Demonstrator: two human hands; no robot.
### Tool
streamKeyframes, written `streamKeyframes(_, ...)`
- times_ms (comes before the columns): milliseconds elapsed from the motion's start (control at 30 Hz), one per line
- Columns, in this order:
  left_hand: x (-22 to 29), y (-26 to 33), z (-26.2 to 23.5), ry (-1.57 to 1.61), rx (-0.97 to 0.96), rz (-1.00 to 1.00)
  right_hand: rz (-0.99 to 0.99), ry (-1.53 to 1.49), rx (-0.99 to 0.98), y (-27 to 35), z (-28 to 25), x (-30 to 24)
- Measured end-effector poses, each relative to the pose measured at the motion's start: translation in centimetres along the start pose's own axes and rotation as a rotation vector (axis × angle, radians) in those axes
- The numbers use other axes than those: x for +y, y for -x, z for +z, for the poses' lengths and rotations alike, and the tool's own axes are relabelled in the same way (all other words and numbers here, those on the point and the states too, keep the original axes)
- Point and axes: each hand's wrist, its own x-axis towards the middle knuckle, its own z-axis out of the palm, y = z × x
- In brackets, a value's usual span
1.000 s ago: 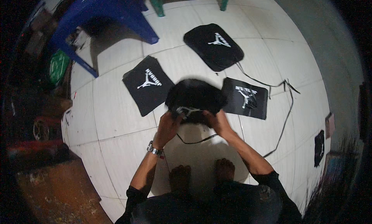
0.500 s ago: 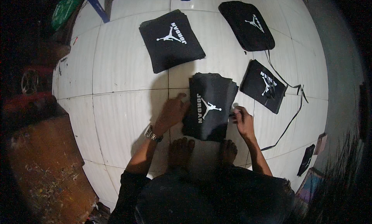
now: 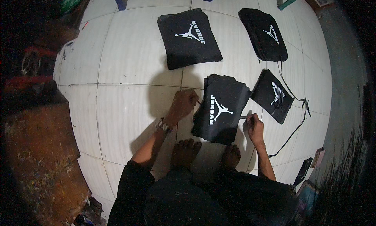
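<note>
On the floor in front of my feet lies a stack of black fabric pieces (image 3: 223, 130) with a white figure and lettering printed on the top one. My left hand (image 3: 182, 106), with a metal-banded watch on its wrist, is closed just off the stack's left edge. A thin dark bit shows by its fingertips, too small to name. At the opposite edge my right hand (image 3: 255, 131) is closed around a thin grey pointed tool (image 3: 243, 117), its tip at the stack. What kind of tool it is cannot be made out.
Farther off lie another black printed stack (image 3: 184, 54) and black rounded printed pieces (image 3: 262, 42). A smaller black printed piece (image 3: 266, 89) sits right of my stack, near a long black cord (image 3: 291, 134). A paint-stained brown board (image 3: 43, 155) stands left. Blue legs (image 3: 118, 1) rise beyond.
The view has shifted, so the floor things sit farther right. My left fingers have drawn together and lifted slightly. My right hand's thin tool now shows clearly, pointing at the stack's edge.
</note>
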Motion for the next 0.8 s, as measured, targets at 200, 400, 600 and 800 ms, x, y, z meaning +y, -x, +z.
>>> streamKeyframes(200,3.1,-1.7,-1.3,0.110,-0.213,-0.140,0.191,-0.720,0.049,1.3,-0.9,-3.1)
streamKeyframes(400,5.3,-0.9,6.3,-0.139,0.002,0.236,0.055,-0.971,-0.390,-0.5,1.6,-5.8)
streamKeyframes(600,6.1,-1.6,7.0,-0.203,0.016,0.165,0.296,-0.949,-0.420,-1.5,2.5,-5.7)
streamKeyframes(800,7.0,-0.9,2.3,-0.081,0.160,-0.145,0.274,-1.173,-0.378,-0.2,-0.6,-4.6)
